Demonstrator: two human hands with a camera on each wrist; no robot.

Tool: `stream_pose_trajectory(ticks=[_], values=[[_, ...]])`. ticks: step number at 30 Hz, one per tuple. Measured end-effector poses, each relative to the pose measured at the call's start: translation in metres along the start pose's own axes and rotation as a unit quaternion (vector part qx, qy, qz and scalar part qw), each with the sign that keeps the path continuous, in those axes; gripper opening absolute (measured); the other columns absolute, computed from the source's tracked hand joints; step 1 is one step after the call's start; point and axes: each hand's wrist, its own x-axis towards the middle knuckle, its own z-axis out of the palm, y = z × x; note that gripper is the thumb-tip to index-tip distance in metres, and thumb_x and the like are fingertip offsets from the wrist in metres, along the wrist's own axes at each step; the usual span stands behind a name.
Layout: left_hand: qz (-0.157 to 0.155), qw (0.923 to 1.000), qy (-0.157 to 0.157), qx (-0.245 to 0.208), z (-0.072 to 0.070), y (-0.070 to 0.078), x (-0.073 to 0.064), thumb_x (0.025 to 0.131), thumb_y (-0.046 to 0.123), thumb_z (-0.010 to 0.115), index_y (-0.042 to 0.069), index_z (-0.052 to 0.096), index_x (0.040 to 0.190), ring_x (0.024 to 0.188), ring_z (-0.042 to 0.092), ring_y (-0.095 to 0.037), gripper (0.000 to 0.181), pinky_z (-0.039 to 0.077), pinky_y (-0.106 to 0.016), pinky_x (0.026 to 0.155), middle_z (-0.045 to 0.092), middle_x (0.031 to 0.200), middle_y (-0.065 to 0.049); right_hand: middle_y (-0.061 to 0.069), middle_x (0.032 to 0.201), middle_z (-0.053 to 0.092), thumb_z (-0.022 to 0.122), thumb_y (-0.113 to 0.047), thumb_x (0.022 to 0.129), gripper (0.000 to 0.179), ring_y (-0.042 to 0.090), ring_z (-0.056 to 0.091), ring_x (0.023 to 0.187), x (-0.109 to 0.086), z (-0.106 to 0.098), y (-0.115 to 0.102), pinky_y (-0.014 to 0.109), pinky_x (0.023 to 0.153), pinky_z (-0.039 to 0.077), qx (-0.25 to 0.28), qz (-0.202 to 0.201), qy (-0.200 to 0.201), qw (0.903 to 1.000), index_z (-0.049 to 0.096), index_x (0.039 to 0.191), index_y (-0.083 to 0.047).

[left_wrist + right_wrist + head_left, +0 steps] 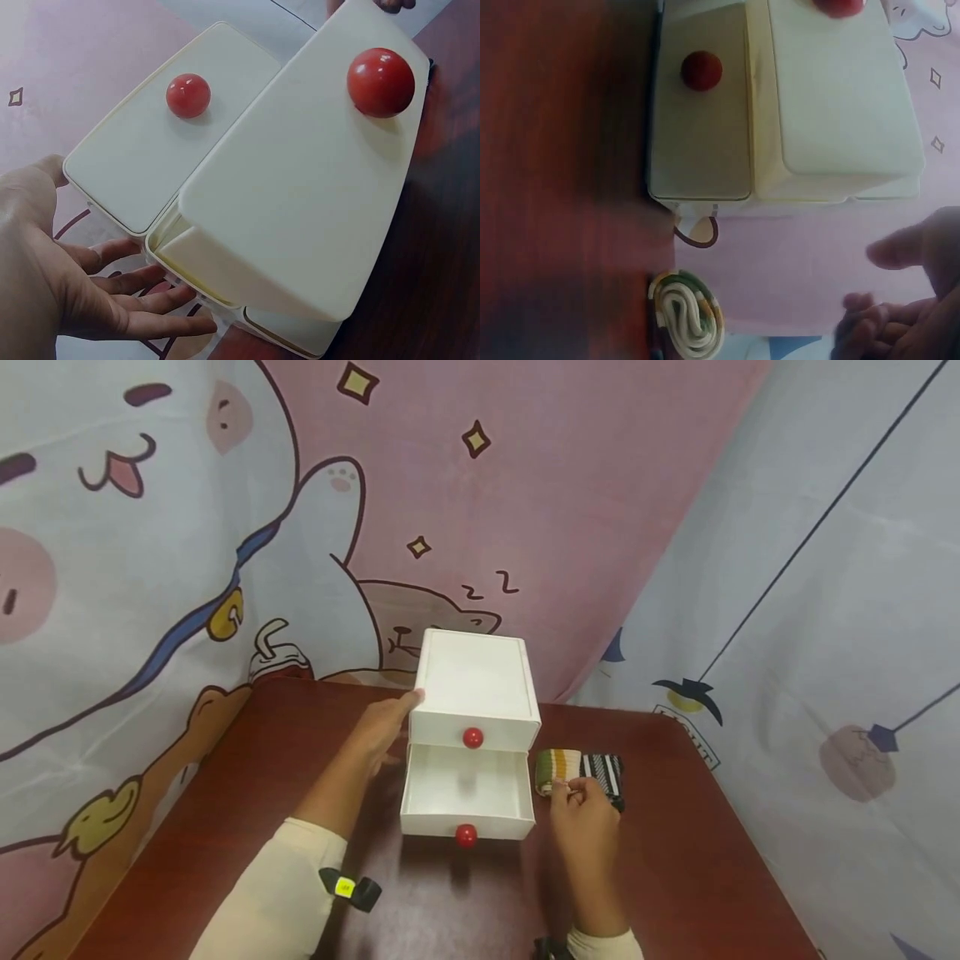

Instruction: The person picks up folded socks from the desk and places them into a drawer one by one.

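Note:
A small white drawer chest (pixel 476 672) with round red knobs stands on the table. Its middle drawer (pixel 427 824) is pulled out and bare inside. My left hand (pixel 378 731) rests against the chest's left side, thumb at the upper front edge; in the left wrist view its fingers (pixel 161 324) spread along that side. To the right of the chest lie a rolled cream, green and yellow striped cloth (pixel 558 764), sock-like, and a black-and-white striped one (pixel 602 768). My right hand (pixel 587 822) hovers by them, thumb apart from the loosely bent fingers, holding nothing.
The chest and rolls are on a reddish-brown table (pixel 675 860). Behind it hangs a pink and white cartoon-printed curtain (pixel 570 485), reaching down to the table's back and side edges. The pulled-out drawer juts toward me between my forearms.

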Motion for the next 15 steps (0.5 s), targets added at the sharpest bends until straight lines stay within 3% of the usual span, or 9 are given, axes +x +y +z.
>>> stream_pose_trajectory(ticks=[4,9,15], values=[[-0.002,1.0,-0.002,0.003,0.0,0.0,0.0,0.103,0.066,0.059,0.006,0.046,0.162,0.153,0.05,-0.049,0.085,0.044,-0.079,0.114,0.042,0.172,-0.019,0.012,0.082,0.067,0.078,-0.024,0.098,0.028,0.03,0.064,0.074,0.013,0.005,0.002,0.045,0.063,0.049,-0.015,-0.008,-0.032,0.9994,0.074,0.111,0.0],[-0.004,1.0,-0.006,0.005,0.0,0.0,0.0,0.103,0.066,0.059,0.006,0.047,0.161,0.154,0.049,-0.049,0.085,0.043,-0.079,0.115,0.042,0.172,-0.018,0.029,0.107,0.069,0.077,-0.018,0.095,0.036,0.044,0.065,0.098,0.031,0.013,0.008,0.06,0.084,0.053,-0.031,-0.026,-0.066,0.997,0.071,0.117,0.009],[0.0,1.0,-0.006,0.002,-0.001,0.001,-0.002,0.104,0.065,0.058,0.005,0.047,0.161,0.154,0.048,-0.05,0.084,0.042,-0.08,0.115,0.041,0.173,-0.018,0.037,0.133,0.061,0.078,-0.027,0.097,0.056,0.054,0.062,0.123,0.052,0.022,0.013,0.068,0.097,0.054,-0.086,0.008,-0.148,0.9852,0.062,0.136,0.011]])
